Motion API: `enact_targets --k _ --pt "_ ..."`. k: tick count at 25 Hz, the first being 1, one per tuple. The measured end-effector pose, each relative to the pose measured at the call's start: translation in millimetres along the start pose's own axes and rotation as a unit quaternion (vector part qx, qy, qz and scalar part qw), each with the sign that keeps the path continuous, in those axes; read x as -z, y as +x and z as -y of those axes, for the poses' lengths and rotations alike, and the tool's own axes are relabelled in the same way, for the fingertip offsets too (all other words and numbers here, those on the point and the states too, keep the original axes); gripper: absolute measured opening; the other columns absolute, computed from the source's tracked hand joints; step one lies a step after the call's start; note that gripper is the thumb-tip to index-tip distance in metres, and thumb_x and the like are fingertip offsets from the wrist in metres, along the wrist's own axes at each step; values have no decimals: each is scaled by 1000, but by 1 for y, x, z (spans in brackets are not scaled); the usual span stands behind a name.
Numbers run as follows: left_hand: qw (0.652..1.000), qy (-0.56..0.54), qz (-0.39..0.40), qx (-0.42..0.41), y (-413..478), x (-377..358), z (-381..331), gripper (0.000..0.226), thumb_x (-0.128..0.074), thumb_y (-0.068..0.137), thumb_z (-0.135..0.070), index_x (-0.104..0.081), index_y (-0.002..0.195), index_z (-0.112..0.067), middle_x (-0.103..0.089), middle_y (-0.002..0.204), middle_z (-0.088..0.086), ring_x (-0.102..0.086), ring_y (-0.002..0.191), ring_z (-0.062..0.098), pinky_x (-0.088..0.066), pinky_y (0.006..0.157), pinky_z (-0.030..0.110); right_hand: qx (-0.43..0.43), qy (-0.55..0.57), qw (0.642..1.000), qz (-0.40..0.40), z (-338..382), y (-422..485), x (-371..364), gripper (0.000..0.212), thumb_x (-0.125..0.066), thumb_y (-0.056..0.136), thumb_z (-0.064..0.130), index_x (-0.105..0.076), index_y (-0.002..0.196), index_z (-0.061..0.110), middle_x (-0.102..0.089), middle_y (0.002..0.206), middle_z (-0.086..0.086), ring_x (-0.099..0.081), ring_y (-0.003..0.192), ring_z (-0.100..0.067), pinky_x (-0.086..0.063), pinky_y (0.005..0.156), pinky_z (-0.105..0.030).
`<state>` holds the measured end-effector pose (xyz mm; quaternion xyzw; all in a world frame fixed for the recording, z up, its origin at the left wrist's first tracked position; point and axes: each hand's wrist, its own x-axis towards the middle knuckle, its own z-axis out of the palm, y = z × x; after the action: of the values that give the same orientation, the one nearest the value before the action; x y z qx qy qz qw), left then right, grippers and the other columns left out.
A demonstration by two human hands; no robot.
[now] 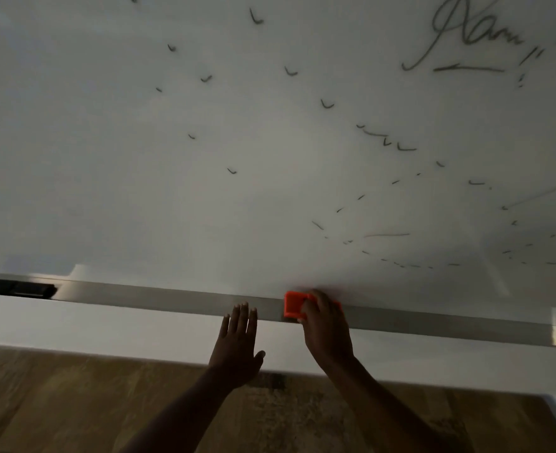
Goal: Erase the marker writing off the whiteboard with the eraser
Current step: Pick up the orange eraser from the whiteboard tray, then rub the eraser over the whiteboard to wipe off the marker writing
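A large whiteboard (204,158) fills the upper view. Scattered dark marker remnants (386,140) are spread across it, and a cursive scrawl (460,34) sits at the top right. My right hand (327,325) is closed on an orange eraser (294,304) at the board's bottom edge, right over the metal tray. Just left of it, my left hand (237,344) is spread flat with fingers apart, holding nothing, against the white strip below the tray.
A grey metal tray (139,297) runs along the bottom of the board. A black object (16,288) lies at its left end. Below is a white ledge (74,325) and a wooden floor (74,403).
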<state>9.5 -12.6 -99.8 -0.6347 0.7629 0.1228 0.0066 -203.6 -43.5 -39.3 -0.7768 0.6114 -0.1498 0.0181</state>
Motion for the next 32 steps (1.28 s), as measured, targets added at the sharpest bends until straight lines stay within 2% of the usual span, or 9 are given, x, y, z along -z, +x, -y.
enact_targets --k 3,5,7,9,12,14,24,28,32 --pt "999 13 3 -32 -5 28 -10 84 -38 103 -53 -1 163 -8 6 171 20 7 158 36 1 129 44 17 67 997 -34 9 -2 32 22 -66 95 27 -67 112 12 -58 137 -8 -57 124 -29 -47 105 -41" --pt "997 21 -8 -74 -7 60 -20 73 -39 102 -52 -25 161 -11 -20 169 15 -17 157 32 -15 128 43 55 103 988 -98 18 3 64 18 -65 96 27 -67 109 14 -61 130 -5 -62 115 -25 -50 98 -39" --pt "992 28 -53 -114 -10 110 -33 59 -39 98 -53 -50 145 -18 -49 148 7 -46 137 27 -38 114 37 91 131 974 -163 30 11 112 15 -67 95 27 -66 104 16 -62 123 -2 -64 105 -21 -52 89 -36" --pt "978 31 -130 -162 -12 173 -44 49 -41 94 -54 -64 124 -23 -60 120 -3 -60 112 17 -50 93 31 120 144 954 -233 43 25 166 17 -67 93 32 -66 103 19 -62 119 0 -64 100 -17 -53 84 -34" --pt "929 80 -280 -227 -19 281 -55 29 -53 83 -57 -73 86 -35 -63 82 -17 -63 71 0 -52 59 15 161 143 921 -325 62 47 250 23 -58 93 44 -62 108 27 -59 121 5 -61 101 -11 -51 83 -30" --pt "903 89 -340 -248 -29 358 -65 23 -58 81 -56 -71 80 -37 -61 77 -18 -60 65 -1 -50 54 15 188 132 896 -379 72 64 306 27 -54 93 47 -61 113 31 -58 122 7 -59 102 -10 -52 81 -30" --pt "707 190 -630 -260 -73 679 -93 30 -62 90 -37 -70 105 -12 -65 100 7 -62 86 27 -52 71 37 259 -36 765 -588 129 144 583 41 -50 98 43 -63 128 19 -57 121 -9 -57 101 -26 -51 82 -38" --pt "677 202 -670 -227 -67 752 -104 37 -57 91 -36 -67 115 -9 -64 117 12 -63 102 30 -53 82 39 223 -101 743 -623 140 175 656 42 -52 99 44 -64 129 18 -58 121 -11 -57 101 -27 -53 80 -37" --pt "687 170 -677 -203 -48 796 -108 49 -58 97 -30 -57 139 -5 -53 145 18 -52 134 34 -47 106 43 199 -155 749 -613 144 206 679 44 -59 96 44 -61 131 18 -58 120 -13 -59 100 -29 -54 79 -39"
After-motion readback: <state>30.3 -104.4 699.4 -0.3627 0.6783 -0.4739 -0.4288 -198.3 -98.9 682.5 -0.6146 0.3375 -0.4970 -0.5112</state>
